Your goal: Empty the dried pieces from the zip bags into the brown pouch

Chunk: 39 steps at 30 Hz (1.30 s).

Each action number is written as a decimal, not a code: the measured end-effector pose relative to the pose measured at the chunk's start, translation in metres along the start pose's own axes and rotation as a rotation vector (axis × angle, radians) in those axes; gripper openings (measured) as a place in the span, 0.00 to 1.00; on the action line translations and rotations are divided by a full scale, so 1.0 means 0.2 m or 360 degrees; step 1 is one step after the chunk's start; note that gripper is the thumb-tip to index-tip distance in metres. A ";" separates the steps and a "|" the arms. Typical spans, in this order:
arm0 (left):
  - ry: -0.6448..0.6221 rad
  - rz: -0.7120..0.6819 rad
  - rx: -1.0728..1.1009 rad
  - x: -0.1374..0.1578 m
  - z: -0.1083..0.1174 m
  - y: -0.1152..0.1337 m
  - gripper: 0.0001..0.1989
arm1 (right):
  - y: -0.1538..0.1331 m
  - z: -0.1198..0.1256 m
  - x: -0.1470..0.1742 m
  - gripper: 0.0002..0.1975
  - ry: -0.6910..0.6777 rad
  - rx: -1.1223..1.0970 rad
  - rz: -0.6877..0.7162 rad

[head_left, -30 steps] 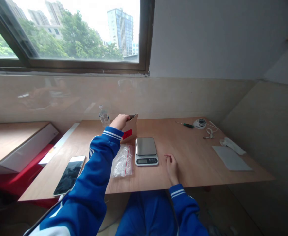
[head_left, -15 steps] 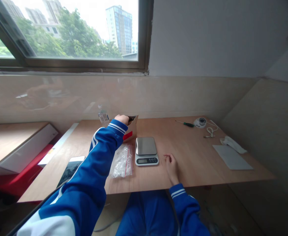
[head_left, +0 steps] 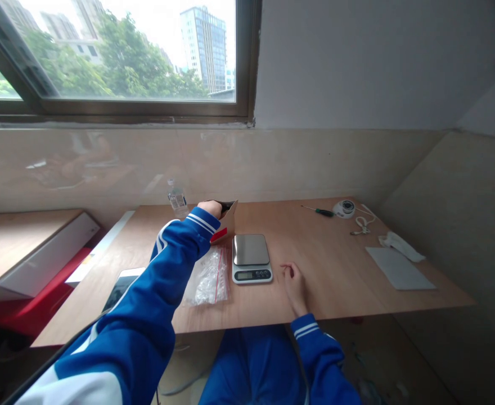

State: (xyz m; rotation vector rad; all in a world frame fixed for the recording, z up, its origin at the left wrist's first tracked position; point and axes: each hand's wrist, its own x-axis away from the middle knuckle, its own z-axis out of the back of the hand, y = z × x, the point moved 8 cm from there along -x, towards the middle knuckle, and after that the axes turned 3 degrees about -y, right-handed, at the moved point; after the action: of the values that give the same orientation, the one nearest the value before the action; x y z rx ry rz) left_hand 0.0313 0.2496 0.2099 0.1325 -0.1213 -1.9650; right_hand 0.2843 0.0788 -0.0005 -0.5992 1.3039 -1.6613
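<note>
My left hand (head_left: 210,208) reaches over the rim of an open cardboard box (head_left: 227,226) with a red patch. Its fingers are down inside and hidden, as are most of the box's contents. My right hand (head_left: 295,284) rests on the table with its fingers curled in, and no object shows in it. Between the hands sits a digital kitchen scale (head_left: 251,257) with a bare steel plate, just left of my right hand. A clear zip bag (head_left: 211,278) with crumpled clear plastic lies left of the scale, partly under my left sleeve.
Behind the box stands a clear bottle (head_left: 177,201). Far right on the table (head_left: 327,253) are a green-handled screwdriver (head_left: 324,212), a white dome camera (head_left: 343,208) with its cable (head_left: 362,225), a white pouch (head_left: 401,246) and a grey sheet (head_left: 399,269). A phone-like slab (head_left: 123,287) lies left.
My left hand has sunk slightly lower at the box, and its forearm has shifted a little left. My right hand stays where it was.
</note>
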 end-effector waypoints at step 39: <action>0.0053 -0.0641 0.0205 0.01 0.14 -0.02 0.10 | 0.00 0.00 0.00 0.12 0.0046 0.0018 0.0038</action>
State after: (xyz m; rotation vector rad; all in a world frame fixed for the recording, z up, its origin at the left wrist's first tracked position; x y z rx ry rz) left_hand 0.0234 0.2500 0.2375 0.2921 -0.2125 -2.3550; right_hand 0.2854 0.0792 0.0003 -0.5528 1.3170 -1.6624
